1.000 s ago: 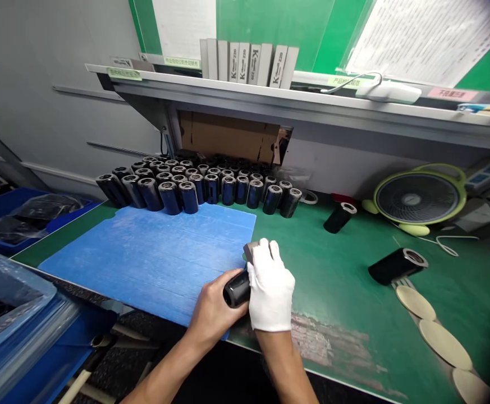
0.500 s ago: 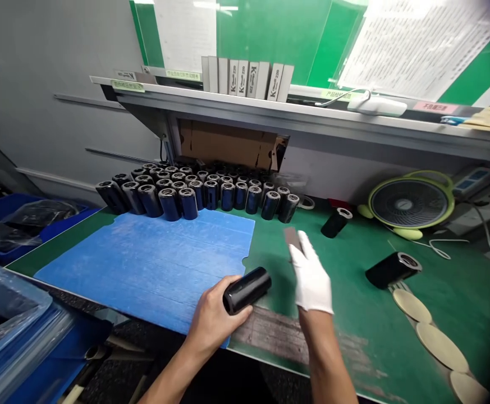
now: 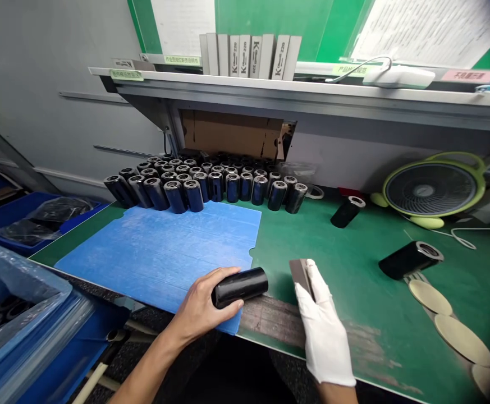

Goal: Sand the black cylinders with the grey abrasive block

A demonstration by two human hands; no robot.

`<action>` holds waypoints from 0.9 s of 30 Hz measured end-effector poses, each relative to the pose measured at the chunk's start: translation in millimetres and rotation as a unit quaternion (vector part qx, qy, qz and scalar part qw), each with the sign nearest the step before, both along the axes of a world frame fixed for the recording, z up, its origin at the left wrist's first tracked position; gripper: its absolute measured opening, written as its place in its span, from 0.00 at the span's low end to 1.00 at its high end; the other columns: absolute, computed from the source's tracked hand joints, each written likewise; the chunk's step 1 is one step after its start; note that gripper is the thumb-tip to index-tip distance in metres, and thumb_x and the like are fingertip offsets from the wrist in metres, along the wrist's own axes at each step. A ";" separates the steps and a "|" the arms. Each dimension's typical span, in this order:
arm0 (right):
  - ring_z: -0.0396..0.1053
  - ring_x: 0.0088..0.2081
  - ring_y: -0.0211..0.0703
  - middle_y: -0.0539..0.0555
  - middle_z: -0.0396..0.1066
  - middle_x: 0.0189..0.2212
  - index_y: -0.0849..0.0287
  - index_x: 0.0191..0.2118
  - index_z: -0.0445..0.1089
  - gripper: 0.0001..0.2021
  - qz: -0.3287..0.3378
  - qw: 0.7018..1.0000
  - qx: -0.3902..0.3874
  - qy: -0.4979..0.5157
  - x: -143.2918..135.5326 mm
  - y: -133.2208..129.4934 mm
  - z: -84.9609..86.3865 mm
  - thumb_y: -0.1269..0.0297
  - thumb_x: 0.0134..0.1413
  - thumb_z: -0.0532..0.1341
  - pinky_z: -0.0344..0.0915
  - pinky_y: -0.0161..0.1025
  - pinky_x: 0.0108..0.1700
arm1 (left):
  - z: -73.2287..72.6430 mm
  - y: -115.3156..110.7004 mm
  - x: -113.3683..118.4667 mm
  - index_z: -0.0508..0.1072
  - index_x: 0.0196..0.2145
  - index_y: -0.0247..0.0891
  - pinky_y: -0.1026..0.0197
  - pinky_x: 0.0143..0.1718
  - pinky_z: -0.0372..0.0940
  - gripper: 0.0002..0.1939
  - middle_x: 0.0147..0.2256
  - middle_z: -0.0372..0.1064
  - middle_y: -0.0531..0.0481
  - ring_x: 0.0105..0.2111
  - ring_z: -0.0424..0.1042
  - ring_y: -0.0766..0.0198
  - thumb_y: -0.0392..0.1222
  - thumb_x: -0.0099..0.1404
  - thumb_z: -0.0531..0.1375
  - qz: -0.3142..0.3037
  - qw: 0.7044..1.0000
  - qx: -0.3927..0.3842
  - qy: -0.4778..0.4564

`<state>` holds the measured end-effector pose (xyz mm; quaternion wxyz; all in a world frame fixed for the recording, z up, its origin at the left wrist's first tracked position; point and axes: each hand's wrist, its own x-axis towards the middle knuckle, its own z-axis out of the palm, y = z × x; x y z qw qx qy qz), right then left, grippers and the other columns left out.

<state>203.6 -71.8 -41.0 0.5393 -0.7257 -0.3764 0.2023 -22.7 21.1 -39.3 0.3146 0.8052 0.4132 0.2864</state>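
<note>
My left hand (image 3: pixel 206 300), bare, is closed around one end of a glossy black cylinder (image 3: pixel 245 285). The cylinder lies tilted over the right edge of a blue sheet (image 3: pixel 156 252), its free end pointing right. To the right, my right hand (image 3: pixel 326 331) wears a white glove and grips a thin, flat grey-brown pad (image 3: pixel 300 276) between thumb and fingers. A gap separates the pad from the cylinder. Further right, another black cylinder (image 3: pixel 404 261) leans on its side, and a smaller-looking one (image 3: pixel 346 212) stands tilted behind it.
Many black cylinders (image 3: pixel 194 195) stand in rows at the back of the green table (image 3: pixel 312 235). A green fan (image 3: pixel 434 185) sits at back right, near several round tan discs (image 3: pixel 463 338). A shelf (image 3: pixel 270 90) crosses above. Blue bins (image 3: pixel 72 348) stand at left.
The pad in my right hand has come down and closer to me. My left hand has turned the cylinder to a flatter angle and shifted slightly left. The camera view has shifted.
</note>
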 end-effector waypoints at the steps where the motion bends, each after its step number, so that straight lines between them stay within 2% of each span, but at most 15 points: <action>1: 0.53 0.69 0.51 0.46 0.53 0.69 0.42 0.69 0.56 0.30 0.013 0.999 0.008 -0.036 -6.1 -1.7 -5.1 0.44 0.65 0.55 0.50 0.55 0.71 | -3.8 -0.3 0.1 0.70 0.58 0.49 0.58 0.53 0.71 0.29 0.53 0.74 0.52 0.52 0.75 0.56 0.43 0.60 0.68 -0.002 1.000 0.004 -0.003; 3: 0.51 0.70 0.51 0.48 0.49 0.71 0.44 0.69 0.56 0.26 0.049 0.987 0.026 -0.148 -17.5 -4.3 -13.8 0.50 0.69 0.53 0.51 0.56 0.71 | -10.3 -1.5 3.0 0.69 0.59 0.48 0.56 0.52 0.71 0.30 0.53 0.74 0.50 0.51 0.75 0.55 0.45 0.59 0.70 0.009 1.000 0.020 0.001; 4: 0.50 0.70 0.53 0.50 0.49 0.71 0.46 0.68 0.58 0.24 0.067 0.973 0.028 -0.221 -22.9 -4.0 -15.9 0.54 0.70 0.53 0.53 0.58 0.69 | -12.6 -2.2 5.1 0.69 0.58 0.47 0.55 0.52 0.71 0.30 0.53 0.74 0.49 0.50 0.75 0.54 0.45 0.59 0.70 0.015 0.999 0.029 0.006; 7: 0.49 0.70 0.60 0.58 0.55 0.69 0.54 0.64 0.64 0.21 0.112 0.899 -0.028 -0.422 -36.9 7.8 -8.7 0.65 0.70 0.51 0.65 0.58 0.58 | -16.2 -3.4 10.3 0.69 0.56 0.44 0.54 0.52 0.71 0.28 0.51 0.74 0.49 0.49 0.76 0.54 0.42 0.59 0.69 0.011 0.999 0.052 0.008; 9: 0.48 0.70 0.61 0.60 0.57 0.68 0.56 0.64 0.63 0.21 0.123 0.861 -0.069 -0.489 -43.9 21.7 2.6 0.69 0.69 0.50 0.69 0.53 0.52 | -16.7 -3.5 11.6 0.69 0.55 0.43 0.54 0.51 0.71 0.27 0.50 0.74 0.48 0.49 0.76 0.55 0.41 0.59 0.69 -0.002 0.998 0.062 0.000; 12: 0.48 0.70 0.60 0.60 0.55 0.68 0.57 0.65 0.61 0.22 0.107 0.839 -0.087 -0.526 -53.3 34.7 12.8 0.70 0.69 0.50 0.70 0.48 0.48 | -16.7 -2.5 11.5 0.69 0.54 0.43 0.54 0.50 0.71 0.26 0.50 0.74 0.48 0.48 0.76 0.55 0.40 0.59 0.69 0.003 0.998 0.058 -0.008; 16: 0.59 0.65 0.63 0.61 0.64 0.63 0.58 0.58 0.68 0.19 0.088 0.813 -0.064 -0.572 -66.5 30.1 9.7 0.70 0.67 0.51 0.70 0.45 0.36 | -16.5 -0.4 11.0 0.70 0.52 0.45 0.57 0.51 0.71 0.23 0.49 0.74 0.51 0.47 0.76 0.57 0.35 0.59 0.66 -0.014 0.999 0.036 -0.018; 18: 0.56 0.66 0.62 0.60 0.63 0.64 0.58 0.60 0.67 0.19 0.098 0.813 -0.065 -0.570 -69.5 29.4 10.0 0.69 0.67 0.50 0.71 0.46 0.39 | -16.2 0.1 11.0 0.71 0.52 0.45 0.58 0.49 0.71 0.23 0.48 0.74 0.50 0.46 0.76 0.57 0.35 0.59 0.65 -0.018 0.999 0.034 -0.019; 21: 0.48 0.70 0.61 0.59 0.55 0.69 0.58 0.66 0.60 0.23 0.095 0.822 -0.090 -0.555 -69.4 32.3 11.4 0.70 0.68 0.50 0.70 0.48 0.46 | -15.8 -0.9 11.5 0.71 0.53 0.44 0.56 0.50 0.71 0.24 0.49 0.74 0.49 0.46 0.76 0.55 0.38 0.58 0.68 0.001 0.999 0.033 -0.022; 25: 0.61 0.63 0.63 0.61 0.66 0.61 0.60 0.57 0.69 0.19 0.085 0.810 -0.043 -0.579 -68.4 30.6 7.0 0.70 0.66 0.50 0.70 0.44 0.35 | -14.3 -2.3 12.2 0.71 0.52 0.45 0.58 0.49 0.71 0.22 0.47 0.75 0.50 0.45 0.77 0.57 0.34 0.60 0.65 -0.015 0.999 0.026 -0.029; 27: 0.60 0.64 0.62 0.61 0.65 0.62 0.60 0.58 0.69 0.19 0.096 0.811 -0.040 -0.575 -68.0 31.1 8.7 0.69 0.67 0.49 0.71 0.45 0.37 | -12.9 -2.3 12.3 0.71 0.51 0.44 0.58 0.48 0.71 0.21 0.46 0.75 0.50 0.44 0.77 0.57 0.35 0.60 0.64 -0.018 0.999 0.031 -0.023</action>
